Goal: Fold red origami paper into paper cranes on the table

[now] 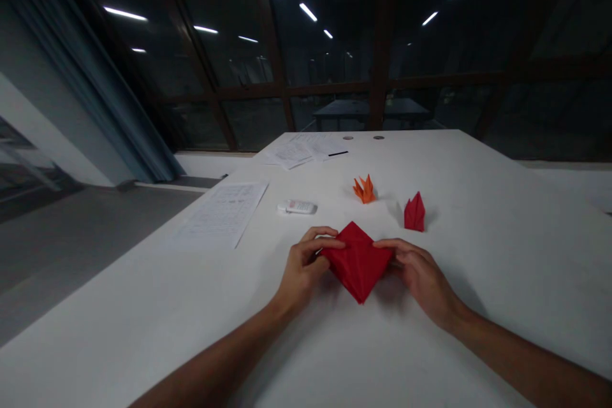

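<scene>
A folded red paper [359, 262], diamond-shaped with one point toward me, is held just over the white table [201, 331]. My left hand [306, 264] pinches its left corner, thumb below and fingers on top. At the right corner, my right hand [421, 271] grips the paper between its fingers, some of them hidden beneath it. Beyond the paper stand an orange folded paper piece [365, 190] with several points and, to its right, a smaller red folded piece [415, 212].
A white oblong item [296, 207] lies left of the orange piece. Printed sheets [222, 213] rest at the table's left edge, with more papers [299, 151] and a dark pen [338, 153] farther back. Two round discs sit near the far edge, before dark windows.
</scene>
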The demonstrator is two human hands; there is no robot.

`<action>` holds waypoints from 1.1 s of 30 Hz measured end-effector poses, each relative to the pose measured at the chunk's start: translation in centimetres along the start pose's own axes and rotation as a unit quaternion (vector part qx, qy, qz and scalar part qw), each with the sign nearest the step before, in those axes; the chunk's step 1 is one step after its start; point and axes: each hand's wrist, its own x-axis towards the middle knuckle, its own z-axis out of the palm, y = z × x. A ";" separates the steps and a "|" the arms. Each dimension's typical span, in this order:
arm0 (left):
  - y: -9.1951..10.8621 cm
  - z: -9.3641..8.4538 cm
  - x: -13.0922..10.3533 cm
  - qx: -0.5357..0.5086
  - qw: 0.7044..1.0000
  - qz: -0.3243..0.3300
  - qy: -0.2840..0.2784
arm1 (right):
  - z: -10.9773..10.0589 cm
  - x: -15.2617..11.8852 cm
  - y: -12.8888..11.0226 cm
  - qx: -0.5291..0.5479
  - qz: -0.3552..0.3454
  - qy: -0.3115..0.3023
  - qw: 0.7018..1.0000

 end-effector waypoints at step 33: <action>0.2 1.5 -0.1 -0.038 0.983 -0.145 -0.103 | 1.2 -0.3 -0.4 -0.102 0.043 -0.061 0.992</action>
